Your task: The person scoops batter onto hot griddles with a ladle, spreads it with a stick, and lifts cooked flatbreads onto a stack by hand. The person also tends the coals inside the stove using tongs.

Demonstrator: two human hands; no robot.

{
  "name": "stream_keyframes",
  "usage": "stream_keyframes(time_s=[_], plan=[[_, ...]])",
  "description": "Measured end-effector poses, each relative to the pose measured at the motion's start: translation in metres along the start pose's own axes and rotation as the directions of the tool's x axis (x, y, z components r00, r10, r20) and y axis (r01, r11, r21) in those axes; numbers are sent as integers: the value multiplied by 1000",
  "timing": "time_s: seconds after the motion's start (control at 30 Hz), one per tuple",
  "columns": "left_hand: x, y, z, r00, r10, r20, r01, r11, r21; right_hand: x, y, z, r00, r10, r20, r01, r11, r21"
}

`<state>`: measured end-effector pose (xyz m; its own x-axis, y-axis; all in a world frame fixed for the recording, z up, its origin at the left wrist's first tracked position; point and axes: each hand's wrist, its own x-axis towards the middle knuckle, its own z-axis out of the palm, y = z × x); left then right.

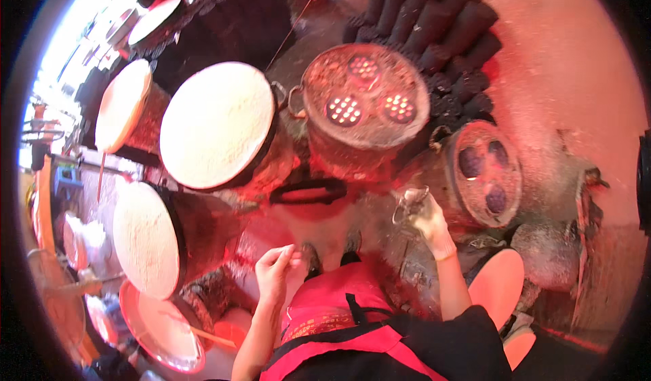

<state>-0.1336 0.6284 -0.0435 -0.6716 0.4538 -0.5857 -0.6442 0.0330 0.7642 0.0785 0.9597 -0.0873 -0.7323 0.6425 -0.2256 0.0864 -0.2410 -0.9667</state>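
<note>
My left hand (274, 269) is bare and raised beside my red apron (335, 304). Its thumb rests against the curled fingers, and no object shows in it. On my right hand (424, 218) is a white glove with heavily soiled grey fingers. This hand hovers left of a smaller drum stove (485, 198) with several dark holes or briquettes in its top. Blur hides whether its fingers grip anything. Ahead stands a larger drum stove (376, 127) holding three honeycomb coal briquettes (344, 110) that glow through their holes. A dark ring-shaped object (307, 192) lies low before me.
Dark cylindrical briquettes (432, 20) are stacked behind the stoves. To the left, drum stoves bear wide round pale tops (218, 124), (145, 241). A basin (163, 330) of pale contents with a stick sits lower left. A pale round board (501, 284) leans at my right.
</note>
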Motion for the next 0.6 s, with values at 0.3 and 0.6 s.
stream_keyframes(time_s=[0.3,0.6], plan=[[31,-38,-111,998,9,-57,-1,990,143,-97,-250,65,724,-535,-435,516,839,-174],[50,-133,-213,879,270,-392,173,586,792,-55,-354,42,382,-741,-552,847,520,-113]])
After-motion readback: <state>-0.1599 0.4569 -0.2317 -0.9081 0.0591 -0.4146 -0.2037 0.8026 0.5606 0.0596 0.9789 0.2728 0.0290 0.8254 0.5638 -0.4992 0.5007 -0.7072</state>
